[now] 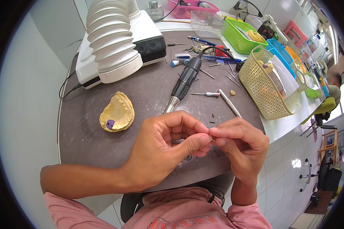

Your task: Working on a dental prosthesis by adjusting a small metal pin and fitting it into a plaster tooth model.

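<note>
- Fingertips meeting low over the brown tabletop, drawn in close, right at the heart of the action!
- Left hand curling in from the left, thumb and index finger narrowed to a tight pinch, other fingers bent behind.
- Right hand opposite, thumb and index finger pinched just as narrow, tip to tip with the left.
- Caught between those tips, a tiny piece, mostly covered by skin; cannot tell its kind or full shape.
- Just beyond the pinch, two tiny dark bits, lying loose, one nearer than the other.
- Farther up, a slim silver rod, slanting, lower end close to the right hand; near its upper end, a small beige lump.
- Alongside, a small screwdriver, lying flat, shaft pointing left.
- Across the middle, a black rotary handpiece, metal nose running down toward the left hand, cord curving off the top end.
- Over on the left, well apart from both hands, a cream dental cast with a purple patch at the lower left.
- Behind that, a white ribbed hose in front of a white machine.
- Far right, a woven beige basket; behind it, a bright green basket.
</note>
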`<state>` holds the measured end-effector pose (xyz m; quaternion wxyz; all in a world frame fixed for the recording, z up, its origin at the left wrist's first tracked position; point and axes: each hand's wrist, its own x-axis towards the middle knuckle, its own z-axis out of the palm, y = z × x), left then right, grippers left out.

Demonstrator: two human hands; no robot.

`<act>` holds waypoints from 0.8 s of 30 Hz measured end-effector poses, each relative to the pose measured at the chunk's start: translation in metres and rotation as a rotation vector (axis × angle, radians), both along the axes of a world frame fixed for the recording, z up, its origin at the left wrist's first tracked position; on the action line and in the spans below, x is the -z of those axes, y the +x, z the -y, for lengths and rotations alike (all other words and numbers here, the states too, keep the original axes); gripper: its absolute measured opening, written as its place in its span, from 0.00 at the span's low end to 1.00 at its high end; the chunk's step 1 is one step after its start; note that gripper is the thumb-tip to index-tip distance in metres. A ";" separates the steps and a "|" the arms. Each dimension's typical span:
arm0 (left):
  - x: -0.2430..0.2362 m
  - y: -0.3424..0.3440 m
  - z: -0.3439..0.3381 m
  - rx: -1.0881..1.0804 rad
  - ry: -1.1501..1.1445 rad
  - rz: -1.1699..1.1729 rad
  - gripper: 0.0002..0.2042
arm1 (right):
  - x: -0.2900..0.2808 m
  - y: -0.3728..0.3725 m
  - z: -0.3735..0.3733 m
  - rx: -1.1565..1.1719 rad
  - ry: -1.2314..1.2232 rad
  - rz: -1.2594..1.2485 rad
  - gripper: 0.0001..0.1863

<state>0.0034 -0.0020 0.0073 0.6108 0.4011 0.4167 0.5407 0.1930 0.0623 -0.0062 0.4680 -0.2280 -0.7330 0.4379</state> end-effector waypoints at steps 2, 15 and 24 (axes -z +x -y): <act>-0.001 -0.001 0.000 0.010 -0.029 0.005 0.07 | 0.001 -0.001 0.000 -0.011 -0.024 -0.051 0.09; 0.002 -0.001 0.002 0.008 -0.009 0.035 0.08 | 0.005 -0.004 0.008 0.098 0.000 -0.015 0.06; 0.000 -0.002 0.000 0.023 -0.043 0.035 0.07 | 0.006 -0.003 0.006 0.110 0.100 0.001 0.07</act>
